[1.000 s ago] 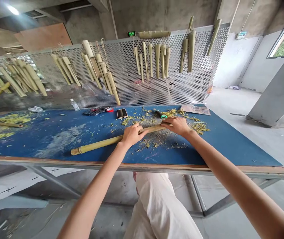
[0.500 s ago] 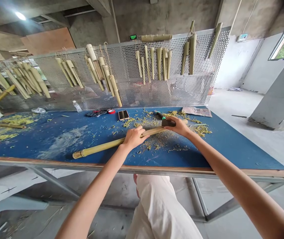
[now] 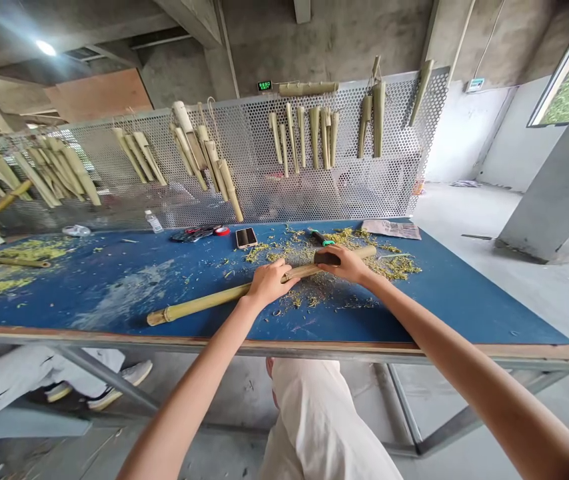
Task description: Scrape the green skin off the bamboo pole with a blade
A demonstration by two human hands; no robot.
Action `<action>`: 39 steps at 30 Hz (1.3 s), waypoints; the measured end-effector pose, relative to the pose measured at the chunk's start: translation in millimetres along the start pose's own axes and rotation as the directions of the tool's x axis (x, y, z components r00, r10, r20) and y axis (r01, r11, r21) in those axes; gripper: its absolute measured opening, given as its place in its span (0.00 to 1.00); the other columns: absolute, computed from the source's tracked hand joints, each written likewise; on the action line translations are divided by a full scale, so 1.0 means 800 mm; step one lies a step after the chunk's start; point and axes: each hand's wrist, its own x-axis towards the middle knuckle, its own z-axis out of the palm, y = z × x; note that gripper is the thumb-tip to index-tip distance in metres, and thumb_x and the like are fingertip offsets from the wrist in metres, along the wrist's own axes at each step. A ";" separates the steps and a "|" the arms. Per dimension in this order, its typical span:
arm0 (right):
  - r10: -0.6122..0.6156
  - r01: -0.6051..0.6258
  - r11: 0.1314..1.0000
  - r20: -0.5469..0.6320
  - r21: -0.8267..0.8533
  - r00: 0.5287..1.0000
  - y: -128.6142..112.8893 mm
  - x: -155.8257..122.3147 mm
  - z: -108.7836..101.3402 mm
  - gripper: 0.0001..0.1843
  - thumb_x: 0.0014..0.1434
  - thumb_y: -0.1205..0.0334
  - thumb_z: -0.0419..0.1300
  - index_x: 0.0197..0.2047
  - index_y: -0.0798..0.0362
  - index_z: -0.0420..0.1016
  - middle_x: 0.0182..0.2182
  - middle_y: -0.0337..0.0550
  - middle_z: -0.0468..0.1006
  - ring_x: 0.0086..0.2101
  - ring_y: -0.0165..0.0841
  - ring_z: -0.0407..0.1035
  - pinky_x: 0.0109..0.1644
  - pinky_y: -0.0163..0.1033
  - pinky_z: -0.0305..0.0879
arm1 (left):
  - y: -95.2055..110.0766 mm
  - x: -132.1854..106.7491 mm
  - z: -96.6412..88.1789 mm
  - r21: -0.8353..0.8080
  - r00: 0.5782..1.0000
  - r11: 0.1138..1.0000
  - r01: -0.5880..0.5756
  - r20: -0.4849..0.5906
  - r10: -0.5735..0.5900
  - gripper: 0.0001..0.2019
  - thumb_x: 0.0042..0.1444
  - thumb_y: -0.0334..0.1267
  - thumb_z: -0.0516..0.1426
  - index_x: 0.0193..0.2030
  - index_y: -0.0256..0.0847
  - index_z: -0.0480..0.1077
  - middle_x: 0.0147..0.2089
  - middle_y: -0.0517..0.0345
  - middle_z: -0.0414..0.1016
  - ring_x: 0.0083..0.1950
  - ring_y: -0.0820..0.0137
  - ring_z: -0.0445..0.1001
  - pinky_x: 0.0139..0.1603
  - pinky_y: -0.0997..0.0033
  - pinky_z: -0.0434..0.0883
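Left hand (image 3: 270,283): clasps the bamboo pole (image 3: 204,301) near mid-length.
Right hand (image 3: 345,262): grips a dark block (image 3: 327,258) against the pole's far end.
Pole: lies across the blue workbench (image 3: 464,300), over yellow-green shavings (image 3: 309,297).
Nearby: a green-banded tool (image 3: 320,236) just beyond the pole; a phone (image 3: 246,237).
Behind: bamboo pieces (image 3: 314,127) hang on a perforated metal screen (image 3: 259,193).

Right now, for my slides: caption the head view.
Left hand and right hand hold a bamboo pole on blue workbench.

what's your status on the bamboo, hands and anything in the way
Left hand gripping bamboo pole. Right hand on dark block, pressed to pole. Shavings scattered around pole; green-banded tool lying just beyond.
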 end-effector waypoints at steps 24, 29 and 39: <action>0.241 -0.210 0.968 -0.263 0.141 0.934 -0.010 0.003 -0.002 0.31 0.70 0.37 0.46 0.43 0.55 0.77 0.39 0.54 0.79 0.42 0.45 0.73 0.47 0.51 0.70 | 0.023 0.057 0.019 -0.856 0.970 0.461 0.236 0.177 -0.166 0.09 0.55 0.42 0.62 0.34 0.38 0.80 0.41 0.52 0.83 0.47 0.61 0.78 0.53 0.62 0.71; 0.001 -0.131 0.905 -0.307 -0.405 0.952 -0.016 -0.005 -0.015 0.18 0.72 0.54 0.50 0.50 0.55 0.76 0.47 0.58 0.77 0.49 0.48 0.69 0.54 0.53 0.65 | 0.025 0.059 0.020 -0.892 0.954 0.377 0.249 0.160 -0.252 0.08 0.52 0.39 0.63 0.35 0.39 0.81 0.44 0.50 0.83 0.49 0.61 0.78 0.54 0.62 0.70; 0.014 0.035 0.962 0.180 -0.271 0.984 -0.012 -0.004 0.019 0.24 0.76 0.54 0.43 0.56 0.54 0.76 0.52 0.51 0.80 0.53 0.41 0.73 0.59 0.44 0.65 | 0.026 0.055 0.024 -0.712 0.990 0.690 0.133 0.060 -0.129 0.10 0.55 0.39 0.60 0.25 0.38 0.71 0.36 0.55 0.77 0.39 0.68 0.74 0.42 0.69 0.69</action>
